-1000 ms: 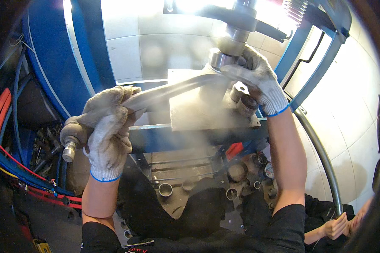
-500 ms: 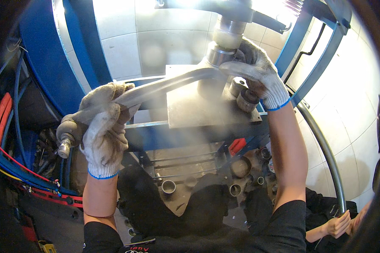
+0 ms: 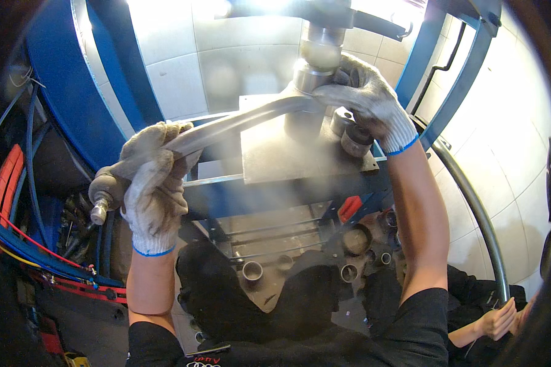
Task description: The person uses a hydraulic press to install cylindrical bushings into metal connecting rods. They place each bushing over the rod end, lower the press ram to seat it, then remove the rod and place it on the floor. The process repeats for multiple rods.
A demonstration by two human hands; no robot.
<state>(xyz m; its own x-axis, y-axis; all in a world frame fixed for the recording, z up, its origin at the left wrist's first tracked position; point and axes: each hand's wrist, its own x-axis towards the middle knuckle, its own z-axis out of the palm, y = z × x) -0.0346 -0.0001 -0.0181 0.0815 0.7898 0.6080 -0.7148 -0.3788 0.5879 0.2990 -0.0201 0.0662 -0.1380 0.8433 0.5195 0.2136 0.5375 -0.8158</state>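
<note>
And here holds the metal arm [image 3: 242,124] aslant, lengthwise from ball joint [image 3: 106,185] low left up toward the ram [image 3: 323,37], clasped near the ball joint by the left hand [image 3: 156,177] and, well apart, nearer the ram, by the right hand [image 3: 370,101]

In the middle of the frame, the flat metal surface [image 3: 266,164] carries a blurred cylinder [image 3: 303,126] and two short round pieces [image 3: 356,144], with rings [image 3: 252,279] on the floor [image 3: 273,285] at lower centre.
</note>
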